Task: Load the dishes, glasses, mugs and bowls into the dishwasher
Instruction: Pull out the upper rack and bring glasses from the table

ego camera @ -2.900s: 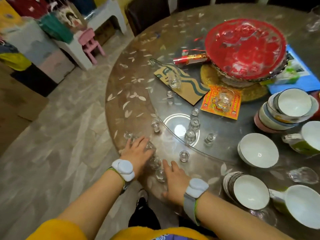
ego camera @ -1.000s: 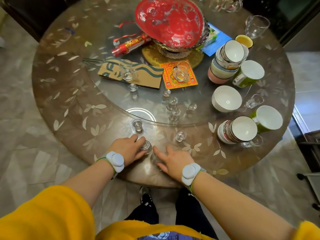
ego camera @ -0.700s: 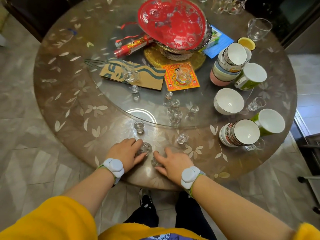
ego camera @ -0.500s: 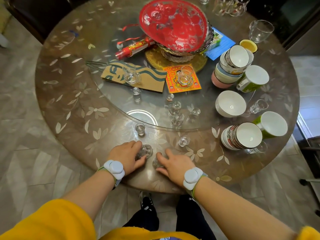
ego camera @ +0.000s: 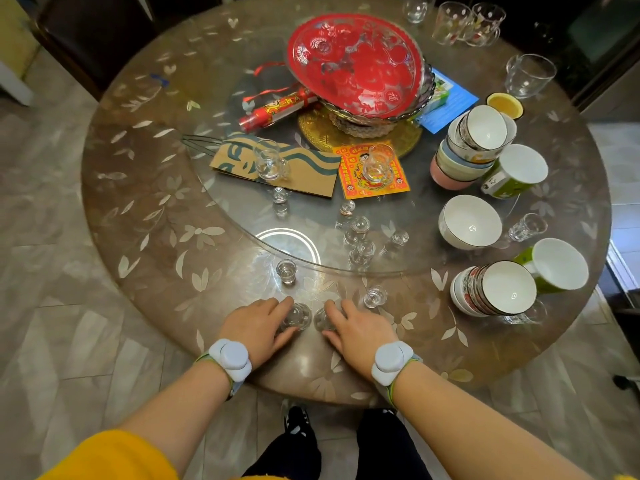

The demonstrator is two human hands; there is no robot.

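Where the round table [ego camera: 145,188] curves nearest the person, both hands sit at its edge. A glass turntable [ego camera: 242,209] covers its middle, carrying a red platter [ego camera: 356,64], a paper bag [ego camera: 304,168] and several tiny glasses. Right side: a bowl stack [ego camera: 467,157], a lone white bowl [ego camera: 469,221], a second bowl stack [ego camera: 495,292], two green mugs [ego camera: 554,265]. Far edge: tumblers [ego camera: 528,74]. Left hand [ego camera: 256,323], fingers curled, grips a small clear glass [ego camera: 298,315] on the tabletop. Right hand [ego camera: 356,329] curls around another small glass [ego camera: 322,320] just beside it; how firmly, cannot tell. Two loose shot glasses [ego camera: 286,271] stand near, just beyond the fingertips.
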